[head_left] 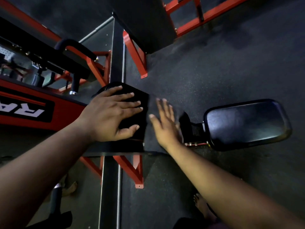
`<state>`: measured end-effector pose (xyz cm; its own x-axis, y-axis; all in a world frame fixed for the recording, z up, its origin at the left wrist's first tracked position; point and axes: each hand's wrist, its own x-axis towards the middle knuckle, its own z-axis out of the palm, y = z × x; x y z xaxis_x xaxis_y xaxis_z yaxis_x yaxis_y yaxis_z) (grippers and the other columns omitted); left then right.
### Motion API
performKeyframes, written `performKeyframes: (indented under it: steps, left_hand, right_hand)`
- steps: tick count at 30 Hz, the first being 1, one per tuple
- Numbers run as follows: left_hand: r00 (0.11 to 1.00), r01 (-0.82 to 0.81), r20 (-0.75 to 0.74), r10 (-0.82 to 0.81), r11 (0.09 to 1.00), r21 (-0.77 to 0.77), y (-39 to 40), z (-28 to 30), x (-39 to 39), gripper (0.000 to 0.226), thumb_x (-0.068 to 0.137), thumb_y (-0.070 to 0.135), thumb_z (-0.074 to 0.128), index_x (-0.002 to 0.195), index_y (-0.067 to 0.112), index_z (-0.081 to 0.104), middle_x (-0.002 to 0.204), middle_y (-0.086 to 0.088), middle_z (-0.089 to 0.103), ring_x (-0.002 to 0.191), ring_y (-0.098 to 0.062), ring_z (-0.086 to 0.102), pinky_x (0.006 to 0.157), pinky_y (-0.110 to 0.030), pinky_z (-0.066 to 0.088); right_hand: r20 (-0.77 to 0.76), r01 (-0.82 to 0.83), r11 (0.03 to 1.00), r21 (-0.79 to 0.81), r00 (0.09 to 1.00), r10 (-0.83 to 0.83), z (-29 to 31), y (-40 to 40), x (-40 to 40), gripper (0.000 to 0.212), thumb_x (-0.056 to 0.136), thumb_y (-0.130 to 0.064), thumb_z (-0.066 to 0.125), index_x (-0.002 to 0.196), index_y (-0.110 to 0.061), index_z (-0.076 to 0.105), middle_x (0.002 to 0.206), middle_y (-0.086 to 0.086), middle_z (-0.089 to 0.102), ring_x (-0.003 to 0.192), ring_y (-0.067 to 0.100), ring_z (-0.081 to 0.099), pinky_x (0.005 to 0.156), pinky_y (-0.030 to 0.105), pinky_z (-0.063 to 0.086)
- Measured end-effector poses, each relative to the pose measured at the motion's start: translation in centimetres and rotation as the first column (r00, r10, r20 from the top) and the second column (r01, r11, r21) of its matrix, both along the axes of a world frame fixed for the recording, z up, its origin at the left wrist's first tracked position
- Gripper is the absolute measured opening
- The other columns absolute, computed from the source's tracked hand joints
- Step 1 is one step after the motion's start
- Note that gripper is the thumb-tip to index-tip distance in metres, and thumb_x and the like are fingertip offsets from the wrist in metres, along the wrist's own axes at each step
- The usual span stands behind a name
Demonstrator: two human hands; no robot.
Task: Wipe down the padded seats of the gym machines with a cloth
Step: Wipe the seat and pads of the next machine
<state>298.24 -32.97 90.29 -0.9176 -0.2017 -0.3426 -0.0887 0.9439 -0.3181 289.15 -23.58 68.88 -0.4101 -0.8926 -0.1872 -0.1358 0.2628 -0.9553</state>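
Here, the left hand (113,113) presses flat, fingers straight, on a black padded seat (140,103); the blurred right hand (165,123) hovers beside it, fingers spread. No cloth is discernible.

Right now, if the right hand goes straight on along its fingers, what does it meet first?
The right hand, blurred and with straight fingers, points up the picture over the dark speckled rubber floor. The way looks free until the red steel frame leg, though depth is unclear.
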Motion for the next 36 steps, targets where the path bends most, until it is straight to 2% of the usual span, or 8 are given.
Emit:
performKeyframes:
  steps: [4, 9, 15, 20, 25, 29, 32, 36]
  left_hand:
    - [1.000, -0.011, 0.000, 0.011, 1.000, 0.008, 0.1, 0.0, -0.1, 0.063, 0.092, 0.060, 0.046, 0.132, 0.017, 0.069, 0.135, -0.003, 0.068, 0.137, -0.023, 0.055, 0.119, -0.053, 0.034]
    - [0.998, -0.007, -0.059, 0.010, 0.999, 0.043, 0.1, 0.1, 0.2, 0.052, 0.090, 0.052, 0.052, 0.122, 0.019, 0.076, 0.124, 0.001, 0.074, 0.131, -0.021, 0.061, 0.116, -0.051, 0.039]
    - [0.996, 0.046, -0.078, -0.041, 0.997, 0.062, -0.2, 0.1, 0.5, 0.048, 0.090, 0.048, 0.052, 0.114, 0.016, 0.079, 0.117, -0.002, 0.076, 0.123, -0.023, 0.066, 0.113, -0.044, 0.039]
    - [0.996, 0.035, -0.085, -0.027, 0.995, 0.099, -0.7, -0.1, 0.2, 0.047, 0.090, 0.049, 0.052, 0.111, 0.017, 0.080, 0.121, 0.000, 0.075, 0.127, -0.022, 0.064, 0.112, -0.046, 0.042]
    - [0.996, 0.026, -0.090, -0.018, 0.996, 0.087, -0.5, -0.1, 0.2, 0.045, 0.091, 0.047, 0.053, 0.114, 0.018, 0.079, 0.122, 0.000, 0.074, 0.130, -0.022, 0.061, 0.114, -0.049, 0.040]
    - [0.989, -0.027, -0.140, 0.039, 0.996, 0.082, -0.3, -0.2, 0.5, 0.049, 0.091, 0.046, 0.054, 0.124, 0.017, 0.074, 0.129, 0.000, 0.071, 0.137, -0.023, 0.054, 0.118, -0.055, 0.034]
    - [0.985, -0.054, -0.159, 0.061, 0.997, 0.047, -0.2, -0.3, 0.4, 0.059, 0.091, 0.051, 0.052, 0.138, 0.017, 0.064, 0.144, -0.003, 0.061, 0.143, -0.025, 0.048, 0.119, -0.058, 0.030]
    - [0.967, -0.113, -0.237, 0.094, 0.991, -0.071, 0.4, -0.3, 0.3, 0.083, 0.093, 0.064, 0.043, 0.158, 0.012, 0.037, 0.165, -0.013, 0.033, 0.155, -0.031, 0.026, 0.120, -0.067, 0.019]
  right_hand:
    - [-0.079, -0.099, 0.957, -0.272, 0.994, 0.081, 2.3, -3.4, -1.8, 0.072, 0.091, -0.063, 0.026, 0.159, -0.042, 0.017, 0.170, -0.017, 0.014, 0.157, 0.008, 0.009, 0.118, 0.060, 0.015]
    - [-0.026, -0.142, 0.987, -0.069, 0.990, 0.140, 0.1, -6.5, -5.4, 0.058, 0.101, -0.059, 0.041, 0.151, -0.029, 0.047, 0.155, -0.002, 0.050, 0.147, 0.019, 0.039, 0.118, 0.046, 0.028]
    - [0.035, -0.244, 0.880, -0.407, 0.959, 0.282, 5.2, -10.8, -5.1, 0.051, 0.096, -0.058, 0.048, 0.140, -0.034, 0.057, 0.136, -0.003, 0.066, 0.128, 0.016, 0.060, 0.110, 0.040, 0.045]
    - [0.061, -0.096, 0.986, -0.134, 0.993, 0.104, -8.2, -6.8, -6.4, 0.083, 0.092, -0.079, 0.035, 0.143, -0.017, 0.057, 0.143, 0.006, 0.061, 0.134, 0.024, 0.054, 0.114, 0.043, 0.040]
    - [0.250, 0.040, 0.967, 0.251, 0.962, -0.105, -15.8, -3.2, -6.2, 0.070, 0.103, -0.058, 0.044, 0.159, -0.018, 0.033, 0.168, 0.006, 0.026, 0.155, 0.030, 0.018, 0.125, 0.055, 0.010]
    - [0.216, 0.092, 0.949, 0.302, 0.963, -0.163, -12.5, -2.3, -4.2, 0.086, 0.088, -0.070, 0.030, 0.162, -0.026, 0.026, 0.171, 0.008, 0.017, 0.157, 0.028, 0.015, 0.127, 0.046, 0.005]
    - [0.202, 0.102, 0.946, 0.308, 0.965, -0.170, -7.4, -1.5, -2.3, 0.077, 0.091, -0.072, 0.029, 0.161, -0.043, 0.017, 0.172, -0.004, 0.010, 0.158, 0.020, 0.010, 0.124, 0.054, 0.008]
    - [0.078, 0.055, 0.997, 0.060, 0.995, -0.060, 4.0, -2.9, 0.2, 0.064, 0.100, -0.067, 0.030, 0.159, -0.051, 0.010, 0.172, -0.014, 0.002, 0.157, 0.010, -0.001, 0.119, 0.060, 0.009]
